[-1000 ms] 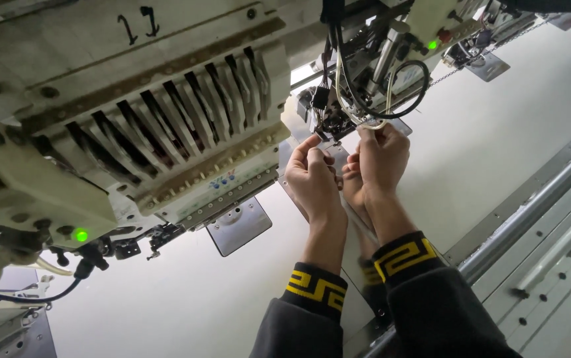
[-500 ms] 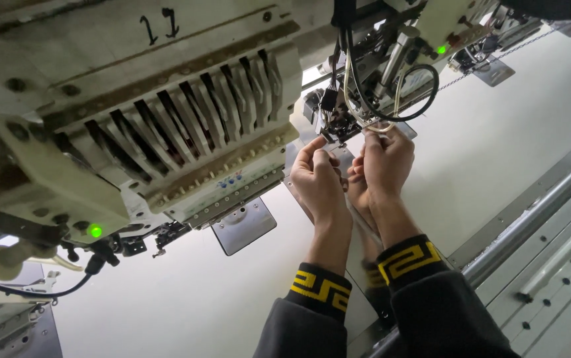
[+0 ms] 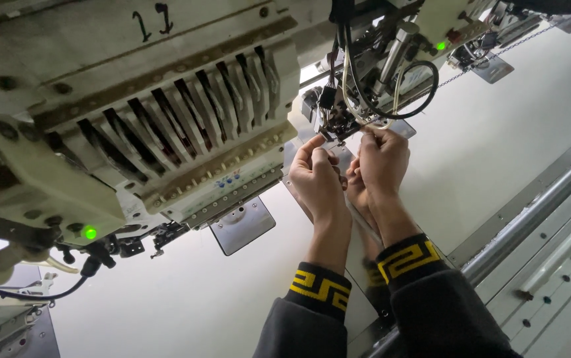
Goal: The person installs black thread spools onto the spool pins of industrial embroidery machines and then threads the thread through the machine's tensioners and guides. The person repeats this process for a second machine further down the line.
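Observation:
Both my hands reach up under the needle assembly (image 3: 338,122) of a multi-head embroidery machine. My left hand (image 3: 315,176) has thumb and forefinger pinched together just below the assembly; what lies between them is too small to see. My right hand (image 3: 383,159) is beside it, fingers curled and fingertips touching the assembly's lower metal tip. Both sleeves are dark grey with black-and-yellow patterned cuffs (image 3: 405,258). A grey metal plate (image 3: 358,278) lies under my wrists.
A large cream machine head (image 3: 133,113) with a row of slotted thread levers fills the upper left, with a green lamp (image 3: 90,232) lit below it. Looping cables (image 3: 401,89) hang above my hands. A square needle plate (image 3: 242,225) sits on the white bed (image 3: 497,146). A metal rail (image 3: 530,222) runs at the right.
Both hands stay at the needle assembly, with only small finger movements. The view has shifted slightly, so the machine head sits a little lower and further right.

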